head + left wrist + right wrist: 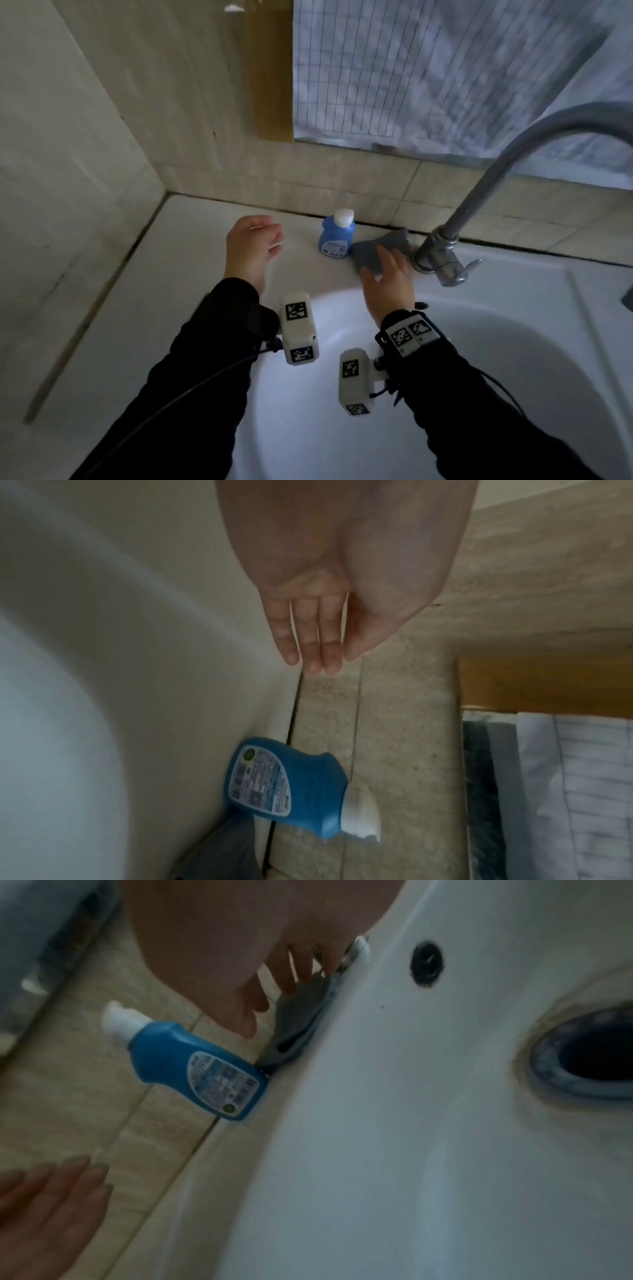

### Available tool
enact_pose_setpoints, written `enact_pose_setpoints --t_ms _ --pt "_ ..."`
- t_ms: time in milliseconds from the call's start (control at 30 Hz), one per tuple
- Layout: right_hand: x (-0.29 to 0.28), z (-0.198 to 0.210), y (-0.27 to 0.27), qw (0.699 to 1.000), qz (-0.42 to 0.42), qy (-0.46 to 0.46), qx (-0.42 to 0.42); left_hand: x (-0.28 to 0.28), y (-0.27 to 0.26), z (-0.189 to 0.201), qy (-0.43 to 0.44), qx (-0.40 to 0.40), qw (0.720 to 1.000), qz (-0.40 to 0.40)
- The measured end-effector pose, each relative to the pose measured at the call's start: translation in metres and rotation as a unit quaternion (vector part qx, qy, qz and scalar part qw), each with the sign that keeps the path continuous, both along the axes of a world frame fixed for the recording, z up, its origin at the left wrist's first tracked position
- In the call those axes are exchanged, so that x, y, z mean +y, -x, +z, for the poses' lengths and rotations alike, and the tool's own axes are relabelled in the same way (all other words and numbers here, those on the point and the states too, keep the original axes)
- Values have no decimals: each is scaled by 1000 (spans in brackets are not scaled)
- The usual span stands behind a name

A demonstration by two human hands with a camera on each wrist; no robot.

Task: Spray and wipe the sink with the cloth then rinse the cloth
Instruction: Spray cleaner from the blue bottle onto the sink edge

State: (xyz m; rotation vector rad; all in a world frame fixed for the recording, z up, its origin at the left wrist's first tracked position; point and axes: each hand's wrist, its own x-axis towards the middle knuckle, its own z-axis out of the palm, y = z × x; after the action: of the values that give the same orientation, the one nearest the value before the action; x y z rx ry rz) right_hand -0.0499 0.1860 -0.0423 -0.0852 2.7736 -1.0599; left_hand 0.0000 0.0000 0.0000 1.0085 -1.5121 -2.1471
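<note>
Both hands empty: left hand (253, 246) relaxed above the sink's back-left ledge, right hand (388, 284) spread over grey cloth (373, 251) at back rim, beside tap base (436, 258). Risk: clipping blue spray bottle (335, 236) (touching cloth), toppling it into sink (513, 342).

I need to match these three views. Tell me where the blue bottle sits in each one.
Head: blue bottle upright at centre, on the sink ledge by the wall.
Left wrist: blue bottle lower centre, cap pointing right.
Right wrist: blue bottle left of centre, cap pointing upper left.
Shared landmark: the grey cloth beside its base.
</note>
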Motion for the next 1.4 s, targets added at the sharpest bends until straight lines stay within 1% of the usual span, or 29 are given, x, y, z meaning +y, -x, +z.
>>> enact_pose_setpoints --t_ms 67,100,267,400,467,567,633,733,833,933,967,1067,1100,1133,1267,1333,1400 --pt "-1 -8 8 998 14 -66 -10 2 14 -9 35 -12 999 -18" --pt "-1 -11 12 996 15 -84 -13 4 21 -13 44 -15 998 -34" --pt "-7 -23 24 994 10 -104 3 21 45 -20 90 -11 988 -127" --pt "-7 -33 23 988 30 -149 19 32 55 -22 113 -4 975 -190" --pt "-5 -37 22 985 43 -163 33 36 58 -26 132 -15 968 -212" --pt "-3 -39 20 981 60 -178 46 38 60 -28 149 -9 962 -228" --pt "-3 -40 19 978 71 -191 46 35 58 -29 152 -1 964 -219" --pt "-13 -41 10 972 104 -200 59 19 49 -24 143 39 976 -162" --pt "-48 -38 -18 957 194 -195 96 -9 39 -12 156 63 981 -96" --pt "-85 -38 -50 919 317 -205 116 -35 32 1 166 71 982 -57" --pt "-91 -34 -55 910 337 -213 117 -41 31 4 165 71 982 -52" --pt "-93 -28 -50 900 365 -211 106 -54 26 7 150 67 985 -43" --pt "-87 -29 -43 899 368 -212 109 -57 24 6 144 65 987 -39" --pt "-80 -30 -33 904 355 -210 114 -59 23 6 141 64 987 -37" --pt "-47 -34 10 937 242 -239 77 -60 14 0 130 60 989 -38" --pt "-50 -33 15 946 212 -237 65 -58 10 -2 128 59 989 -41" --pt "-67 -32 10 954 206 -212 50 -56 8 -4 127 60 989 -42"
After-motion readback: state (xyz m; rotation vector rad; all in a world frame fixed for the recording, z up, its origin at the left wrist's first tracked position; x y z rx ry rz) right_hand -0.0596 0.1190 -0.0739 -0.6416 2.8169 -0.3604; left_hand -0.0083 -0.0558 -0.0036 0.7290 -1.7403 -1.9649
